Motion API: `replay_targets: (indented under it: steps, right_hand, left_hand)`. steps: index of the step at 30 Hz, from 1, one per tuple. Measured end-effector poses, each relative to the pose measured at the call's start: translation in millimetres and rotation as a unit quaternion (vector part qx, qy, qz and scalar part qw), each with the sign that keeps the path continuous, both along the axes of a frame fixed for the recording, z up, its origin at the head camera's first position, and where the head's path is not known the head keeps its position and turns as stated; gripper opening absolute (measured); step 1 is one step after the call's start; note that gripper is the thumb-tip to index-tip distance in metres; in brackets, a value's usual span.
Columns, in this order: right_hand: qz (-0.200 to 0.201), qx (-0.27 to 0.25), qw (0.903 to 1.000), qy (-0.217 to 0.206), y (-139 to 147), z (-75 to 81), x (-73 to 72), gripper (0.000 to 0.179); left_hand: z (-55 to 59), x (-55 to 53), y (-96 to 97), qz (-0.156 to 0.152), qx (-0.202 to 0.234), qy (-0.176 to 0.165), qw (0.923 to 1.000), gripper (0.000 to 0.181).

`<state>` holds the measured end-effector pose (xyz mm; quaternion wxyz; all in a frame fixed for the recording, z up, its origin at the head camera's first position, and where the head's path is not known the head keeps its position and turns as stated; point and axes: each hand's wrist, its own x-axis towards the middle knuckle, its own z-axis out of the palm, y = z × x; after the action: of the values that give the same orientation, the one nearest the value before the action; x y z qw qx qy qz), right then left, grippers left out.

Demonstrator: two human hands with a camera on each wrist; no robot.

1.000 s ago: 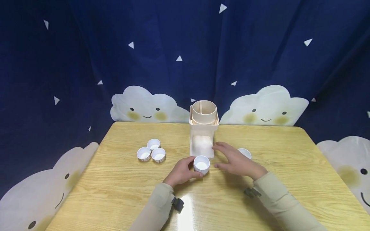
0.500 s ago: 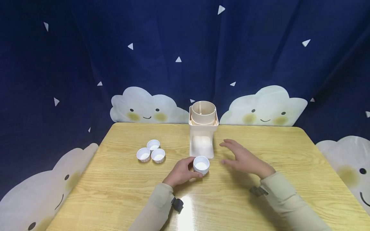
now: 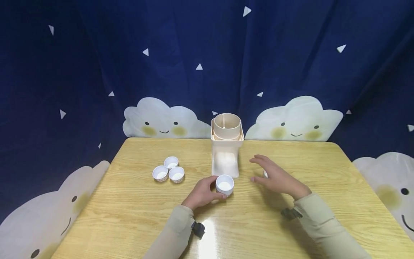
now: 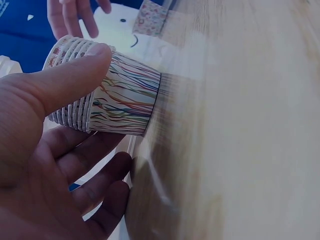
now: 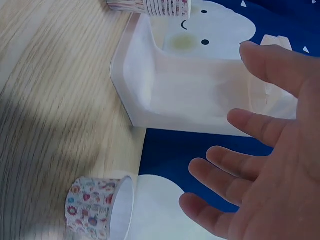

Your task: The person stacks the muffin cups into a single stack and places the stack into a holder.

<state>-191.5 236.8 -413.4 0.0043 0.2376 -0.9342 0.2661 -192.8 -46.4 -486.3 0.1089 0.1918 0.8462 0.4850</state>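
My left hand [image 3: 202, 193] grips a stack of nested paper cups [image 4: 125, 95] in front of the beige dispenser [image 3: 225, 149]. Its thumb lies along the rims, and the lowest cup shows wavy coloured stripes in the left wrist view. The stack stands upright, its base close to the table. To the right, my right hand [image 3: 278, 177] holds nothing; its fingers are spread and relaxed. Beside it stands a single flower-patterned paper cup [image 5: 90, 207], mostly hidden behind the hand in the head view.
Three white-lined paper cups [image 3: 176, 174] stand grouped at the left of the wooden table [image 3: 129, 216]. The dispenser has a round open tube on top and a flat base tray at the front. A dark blue curtain [image 3: 181, 36] with clouds hangs behind the table's back edge.
My right hand has drawn back to the right, away from the stack and dispenser, and now covers much of the single cup. The left hand keeps its hold on the stack.
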Motion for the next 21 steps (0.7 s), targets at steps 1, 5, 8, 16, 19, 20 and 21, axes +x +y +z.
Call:
replay_targets:
  steps: [1, 5, 8, 16, 19, 20, 21]
  right_hand:
    - [-0.002, 0.000, 1.0000, 0.000, 2, -0.2, -0.1, 0.061]
    - [-0.011, 0.000, 0.9999, 0.004, 7, 1.9, -0.9, 0.059]
    - [-0.018, 0.000, 0.9998, 0.004, 10, 2.9, -2.5, 0.059]
    - [-0.030, -0.003, 0.9996, -0.002, 22, 4.6, -3.6, 0.059]
    - [-0.030, -0.010, 0.9995, -0.001, 26, 6.2, -2.9, 0.059]
    - [-0.029, -0.011, 0.9995, -0.002, 27, 6.6, -2.5, 0.059]
    - [-0.027, -0.012, 0.9995, -0.002, 28, 6.6, -2.3, 0.059]
  left_hand:
    - [0.0, 0.1, -0.1, 0.001, 0.001, -0.001, 1.0000, 0.060]
    - [-0.7, -0.3, -0.7, 0.002, 0.000, 0.000, 1.0000, 0.060]
    - [-1.9, -1.0, -0.9, 0.002, -0.001, 0.001, 1.0000, 0.062]
    - [-3.7, -2.0, -0.4, -0.002, -0.005, 0.006, 1.0000, 0.060]
    - [-3.9, -2.4, -0.3, -0.003, -0.002, 0.006, 1.0000, 0.060]
    - [-4.3, -2.4, -0.4, -0.003, -0.002, 0.006, 1.0000, 0.060]
    - [-4.7, -2.3, -0.5, -0.002, -0.002, 0.005, 1.0000, 0.060]
